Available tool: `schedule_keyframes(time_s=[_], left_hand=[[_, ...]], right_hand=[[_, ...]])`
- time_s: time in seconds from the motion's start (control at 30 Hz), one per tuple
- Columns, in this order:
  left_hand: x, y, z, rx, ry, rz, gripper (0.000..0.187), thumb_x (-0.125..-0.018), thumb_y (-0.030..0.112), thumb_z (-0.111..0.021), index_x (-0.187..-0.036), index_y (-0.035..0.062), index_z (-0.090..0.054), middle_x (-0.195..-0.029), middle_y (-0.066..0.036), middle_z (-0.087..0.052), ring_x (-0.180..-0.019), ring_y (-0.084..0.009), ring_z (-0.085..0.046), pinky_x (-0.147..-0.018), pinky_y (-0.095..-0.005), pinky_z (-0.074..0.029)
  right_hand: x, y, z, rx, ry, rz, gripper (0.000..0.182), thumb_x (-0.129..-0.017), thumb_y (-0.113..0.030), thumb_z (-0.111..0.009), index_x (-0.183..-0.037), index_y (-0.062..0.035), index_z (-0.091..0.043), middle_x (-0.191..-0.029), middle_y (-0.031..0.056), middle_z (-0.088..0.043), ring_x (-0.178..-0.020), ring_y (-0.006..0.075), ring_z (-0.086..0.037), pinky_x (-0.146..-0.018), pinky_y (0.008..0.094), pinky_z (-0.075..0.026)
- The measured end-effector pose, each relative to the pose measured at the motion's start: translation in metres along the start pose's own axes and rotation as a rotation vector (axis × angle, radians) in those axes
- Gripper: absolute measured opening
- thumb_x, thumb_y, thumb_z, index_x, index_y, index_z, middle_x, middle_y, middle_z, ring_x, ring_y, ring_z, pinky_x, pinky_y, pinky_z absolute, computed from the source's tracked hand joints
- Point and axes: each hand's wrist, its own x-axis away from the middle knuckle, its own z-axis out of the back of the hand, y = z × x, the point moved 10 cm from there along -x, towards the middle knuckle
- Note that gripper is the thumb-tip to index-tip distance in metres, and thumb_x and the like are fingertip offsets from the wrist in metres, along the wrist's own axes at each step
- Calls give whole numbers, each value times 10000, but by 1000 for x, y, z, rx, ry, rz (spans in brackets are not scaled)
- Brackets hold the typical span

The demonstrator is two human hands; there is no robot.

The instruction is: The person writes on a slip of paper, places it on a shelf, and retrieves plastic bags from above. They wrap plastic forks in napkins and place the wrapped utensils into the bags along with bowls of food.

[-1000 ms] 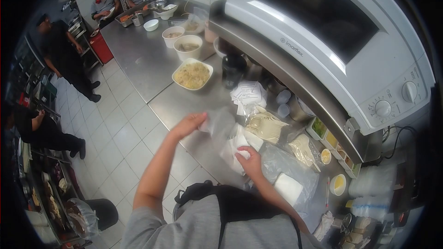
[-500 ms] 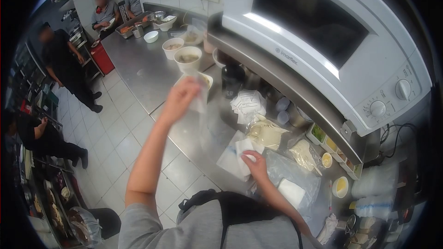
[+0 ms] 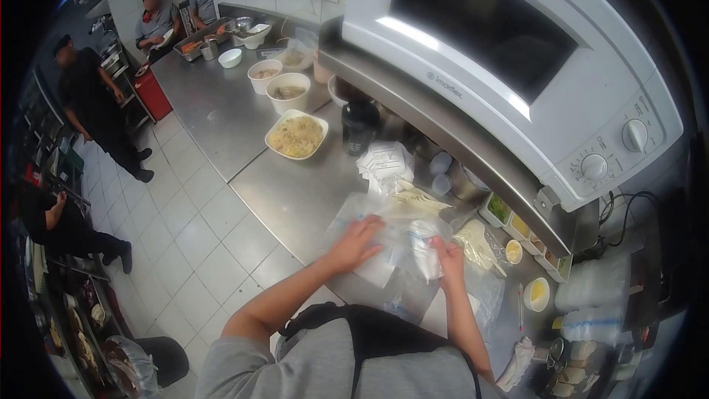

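Observation:
My left hand [image 3: 358, 245] lies with its fingers stretched over a thin clear plastic bag [image 3: 353, 216] at the front of the steel counter. To its right, my right hand [image 3: 448, 258] is closed on the edge of a bunched, whitish plastic bag [image 3: 424, 254] with a little blue print. More clear plastic sheeting spreads under and between both hands. Just beyond them are plastic-wrapped pale cutlery [image 3: 417, 198] and a crumpled white printed paper [image 3: 387, 165]. Farther off stands a square white bowl of fried rice [image 3: 297, 135].
Two white tubs, one a soup tub [image 3: 288, 93], stand behind the rice. A white microwave [image 3: 509, 44] sits on a steel shelf [image 3: 443, 125] overhanging the counter's right side. Small cups with yellow contents [image 3: 537, 294] and a pen [image 3: 520, 307] lie at right. Several people stand across the tiled floor [image 3: 185, 214].
My left hand has come down from in front of the rice bowl to the plastic by my right hand, uncovering the rice. My right hand has shifted right with the whitish plastic.

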Motion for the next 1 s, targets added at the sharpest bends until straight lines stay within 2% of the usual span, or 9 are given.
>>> schedule_keyframes(time_s=[0.03,0.27,0.37,0.43,0.57,0.67,0.73,0.83,1.0], left_hand=[[7,-18,11,-283,63,76,528,-848,306,-588,-1287,72,-412,-1315,-158,-397,-1277,-328,-325,-1039,-526,-249],[-6,-2,40,-429,33,103,560,-851,287,-580,-1305,37,-367,-1316,-177,-396,-1267,-338,-342,-1049,-483,-251],[-27,2,29,161,122,97,579,-904,464,-447,-1292,37,-402,-1302,-168,-429,-1234,-315,-398,-1036,-430,-301],[-26,-31,-40,1036,-152,574,847,-852,693,-255,-1362,21,-326,-1326,-165,-423,-1241,-301,-404,-1051,-425,-283],[-34,15,-62,1699,-322,655,941,-824,738,-108,-1310,-16,-390,-1243,-157,-504,-1175,-260,-477,-1032,-381,-327],[-36,29,-37,1815,-312,602,870,-849,700,-230,-1282,-33,-411,-1204,-170,-532,-1145,-262,-507,-1016,-389,-355],[-33,8,-23,1529,-290,437,709,-896,577,-373,-1209,-49,-485,-1192,-179,-553,-1153,-276,-510,-997,-398,-386],[-19,2,3,1286,-229,503,368,-905,317,-547,-1035,-20,-611,-1013,-129,-640,-1007,-230,-600,-876,-323,-474],[0,-25,35,933,-23,638,182,-836,188,-658,-886,13,-655,-857,-65,-654,-811,-105,-596,-705,-231,-475]], right_hand=[[-1,-7,8,62,38,18,242,-864,-255,-629,-851,-15,-657,-768,37,-647,-628,100,-576,-573,239,-452],[25,-89,39,-54,83,120,225,-842,-238,-654,-833,-12,-663,-774,38,-650,-662,91,-572,-615,223,-444],[44,-108,38,-106,6,168,206,-839,-221,-657,-835,-15,-663,-779,48,-654,-656,96,-581,-611,218,-450],[62,-121,34,-148,0,171,197,-838,-214,-657,-836,-17,-665,-780,48,-655,-659,97,-585,-613,218,-453],[78,-126,37,-188,35,164,175,-842,-196,-650,-837,-22,-668,-782,45,-656,-673,99,-592,-624,218,-458],[76,-111,51,-139,24,152,191,-845,-211,-648,-843,-22,-671,-782,38,-656,-675,92,-584,-630,215,-451],[78,-105,53,-75,16,157,197,-848,-216,-643,-846,-21,-672,-782,34,-656,-676,86,-578,-635,213,-445],[79,-98,57,81,0,172,208,-854,-222,-635,-850,-18,-674,-780,26,-656,-689,78,-566,-648,216,-436],[71,-75,70,290,54,221,177,-834,-150,-603,-848,13,-670,-799,40,-649,-753,110,-566,-693,253,-442]])
